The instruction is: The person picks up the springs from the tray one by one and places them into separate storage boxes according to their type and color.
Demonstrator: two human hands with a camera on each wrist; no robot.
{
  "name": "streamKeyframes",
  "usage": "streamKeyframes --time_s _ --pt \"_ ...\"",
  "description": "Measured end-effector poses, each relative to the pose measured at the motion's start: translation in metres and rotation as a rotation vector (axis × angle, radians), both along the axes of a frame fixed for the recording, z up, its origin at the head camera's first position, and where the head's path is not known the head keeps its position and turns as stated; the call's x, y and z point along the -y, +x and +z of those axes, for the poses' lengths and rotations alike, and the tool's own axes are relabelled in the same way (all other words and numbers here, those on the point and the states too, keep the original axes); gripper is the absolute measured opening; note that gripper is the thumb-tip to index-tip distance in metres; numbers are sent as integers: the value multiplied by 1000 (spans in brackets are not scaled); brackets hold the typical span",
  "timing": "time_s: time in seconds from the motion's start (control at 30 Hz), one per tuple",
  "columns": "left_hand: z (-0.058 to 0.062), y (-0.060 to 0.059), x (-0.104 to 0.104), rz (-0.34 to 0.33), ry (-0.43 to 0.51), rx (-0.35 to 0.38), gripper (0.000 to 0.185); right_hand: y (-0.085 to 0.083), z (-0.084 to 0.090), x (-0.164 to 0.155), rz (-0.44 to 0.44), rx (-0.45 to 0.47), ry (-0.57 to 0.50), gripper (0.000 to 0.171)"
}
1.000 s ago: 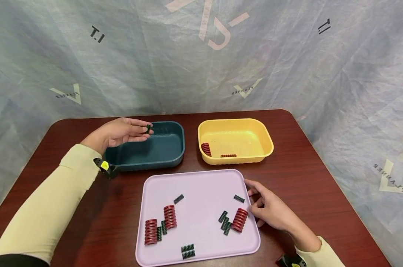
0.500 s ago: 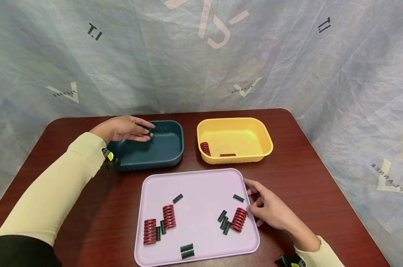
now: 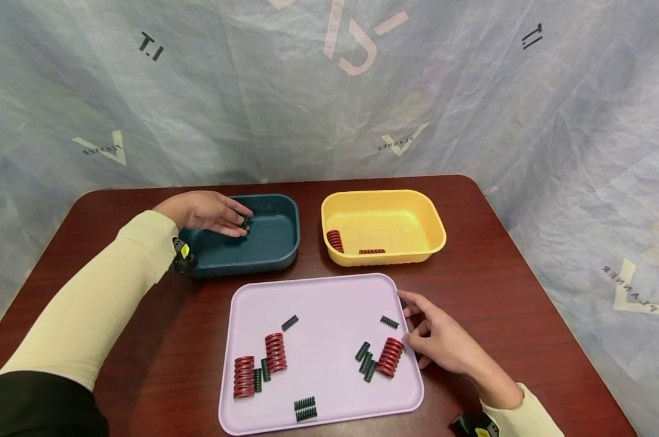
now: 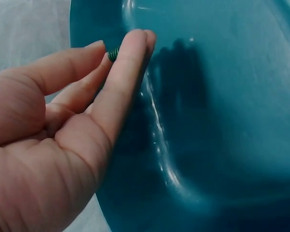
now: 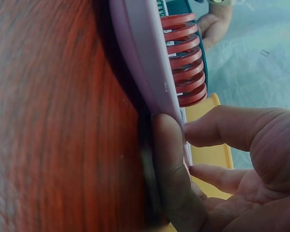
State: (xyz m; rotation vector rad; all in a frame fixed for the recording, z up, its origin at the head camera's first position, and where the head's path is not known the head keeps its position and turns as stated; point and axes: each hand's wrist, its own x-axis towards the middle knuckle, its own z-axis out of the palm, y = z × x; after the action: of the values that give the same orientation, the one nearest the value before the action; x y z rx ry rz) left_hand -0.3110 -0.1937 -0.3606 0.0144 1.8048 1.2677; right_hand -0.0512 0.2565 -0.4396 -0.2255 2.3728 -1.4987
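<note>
My left hand reaches into the dark blue bin and pinches a small green spring between thumb and fingers. In the left wrist view the spring's end shows between the fingertips, just above the bin's floor. My right hand sits at the right rim of the lilac tray. Up close, one finger lies against the rim and another touches its top. A big red spring lies on the tray just left of that hand.
A yellow bin at the back right holds a big red spring and a thin red one. The tray also carries two more red springs and several small green springs. Brown table; plastic sheeting behind.
My left hand has sunk from above the blue bin's rim down into the bin, still with the green spring. The right hand has stayed at the tray's edge.
</note>
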Motion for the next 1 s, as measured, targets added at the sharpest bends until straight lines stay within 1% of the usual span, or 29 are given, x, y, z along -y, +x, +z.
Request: streamKeyframes --time_s 0.2,0.3,0.47,0.57,0.63,0.73,0.87,1.0 --pt "0 1 3 23 19 17 56 -2 2 1 6 -7 12 77" --pt "0 2 5 23 33 23 57 -2 2 1 9 -10 15 76" --pt "0 5 8 19 62 -8 58 -2 2 1 11 -10 8 76" --pt "2 10 8 45 94 -35 58 -1 1 1 10 -9 4 76" --pt "3 16 6 64 127 -54 57 -1 1 1 7 -5 1 76" --pt "6 27 3 65 182 -98 55 0 1 1 4 -3 1 77" --pt "11 47 -4 35 257 -167 52 -1 2 2 7 6 -3 78" --pt "14 68 -15 0 310 -199 50 -1 0 2 10 7 -14 78"
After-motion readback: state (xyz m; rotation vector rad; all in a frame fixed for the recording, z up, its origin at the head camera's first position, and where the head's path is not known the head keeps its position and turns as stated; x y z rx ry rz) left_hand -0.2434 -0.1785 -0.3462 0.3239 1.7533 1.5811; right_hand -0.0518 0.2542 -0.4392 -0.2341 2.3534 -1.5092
